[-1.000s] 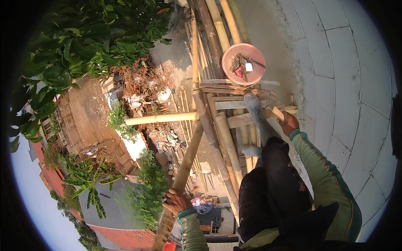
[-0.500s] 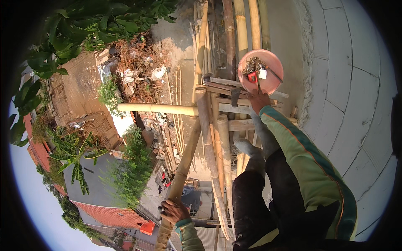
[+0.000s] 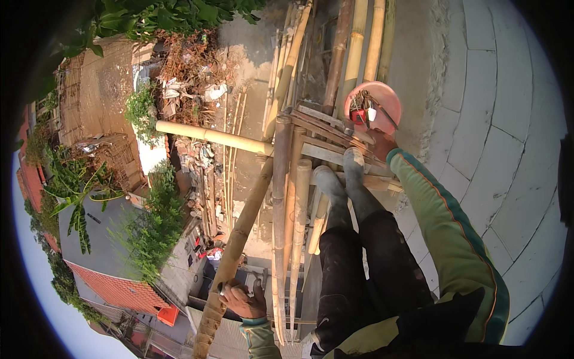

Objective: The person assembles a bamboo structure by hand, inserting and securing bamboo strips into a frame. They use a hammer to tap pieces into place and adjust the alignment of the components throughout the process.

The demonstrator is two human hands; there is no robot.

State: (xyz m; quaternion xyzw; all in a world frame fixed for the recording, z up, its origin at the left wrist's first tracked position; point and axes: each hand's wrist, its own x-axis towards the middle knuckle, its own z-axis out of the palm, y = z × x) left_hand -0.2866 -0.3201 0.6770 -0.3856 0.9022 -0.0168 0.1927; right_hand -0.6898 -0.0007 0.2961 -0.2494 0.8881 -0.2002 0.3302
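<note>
At the lower left, my left hand (image 3: 244, 299) is closed with fingers curled round a small dark-ended object I cannot make out. It is right beside a slanting bamboo pole (image 3: 239, 239). My right hand (image 3: 382, 145) reaches to the near rim of a pink bucket (image 3: 390, 99), over the ends of stacked wooden planks (image 3: 326, 157); its fingertips are partly hidden. Inside the bucket lie a red item (image 3: 358, 116), a white item (image 3: 372, 113), thin brownish pieces and a dark long-handled tool (image 3: 385, 112).
My grey boots (image 3: 330, 182) stand on planks and bamboo high above the ground. Upright poles (image 3: 281, 179) rise at their left, and a horizontal pole (image 3: 209, 136) juts left. A grey block wall (image 3: 460, 119) runs along the right. Rubble, plants and a tiled roof (image 3: 119, 287) lie below left.
The view has shifted, showing more of both boots. My left hand has come off the slanting pole to its right side. My right hand has drawn slightly down at the bucket's rim.
</note>
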